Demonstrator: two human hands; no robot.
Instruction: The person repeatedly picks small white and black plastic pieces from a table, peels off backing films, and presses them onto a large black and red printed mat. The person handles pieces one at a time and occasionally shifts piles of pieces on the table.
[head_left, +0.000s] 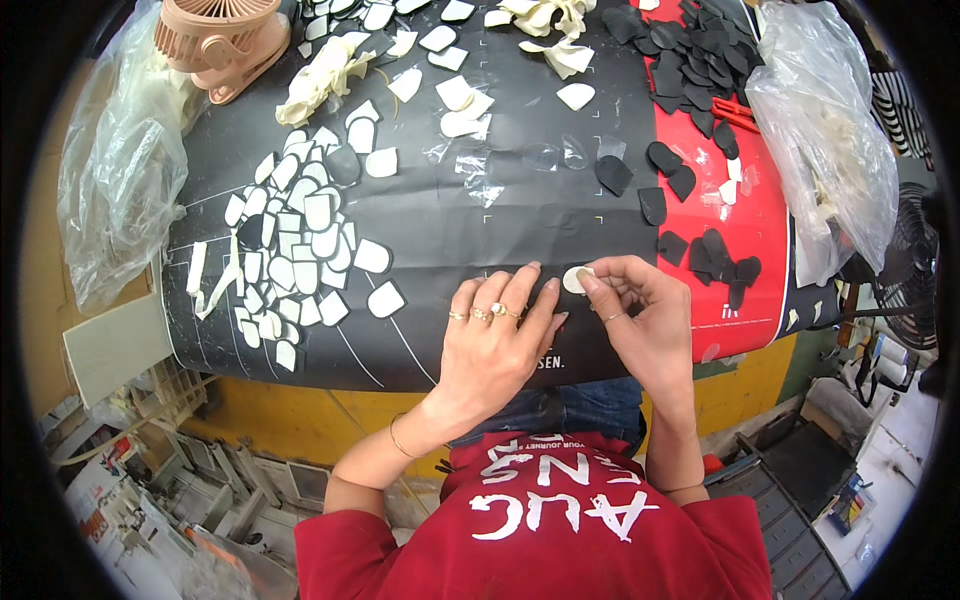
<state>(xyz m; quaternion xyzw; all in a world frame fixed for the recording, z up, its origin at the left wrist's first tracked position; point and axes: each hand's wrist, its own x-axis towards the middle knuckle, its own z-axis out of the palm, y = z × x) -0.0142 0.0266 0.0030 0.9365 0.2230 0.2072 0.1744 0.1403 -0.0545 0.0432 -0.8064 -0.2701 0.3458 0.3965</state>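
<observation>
Between the thumb and fingers of my right hand [640, 305] is a small white rounded pad [575, 280], held just above the black mat [440, 220]. My left hand [497, 330], with rings on its fingers, rests on the mat beside it. Its fingers are stretched out, and its fingertips come close to the pad without visibly gripping it. What lies under the left palm is hidden. A loose pile of similar white pads [318, 212] with dark edges spreads to the left of my hands. To the right, several black rounded pieces [712, 250] lie on the red area.
Clear plastic bags stand at the left [125, 170] and right [825, 130] edges. A pink fan [222, 40] sits at the far left. Cream fabric scraps [325, 78] and a heap of black pieces [705, 60] lie at the back. Red-handled scissors [735, 114] are beside the heap.
</observation>
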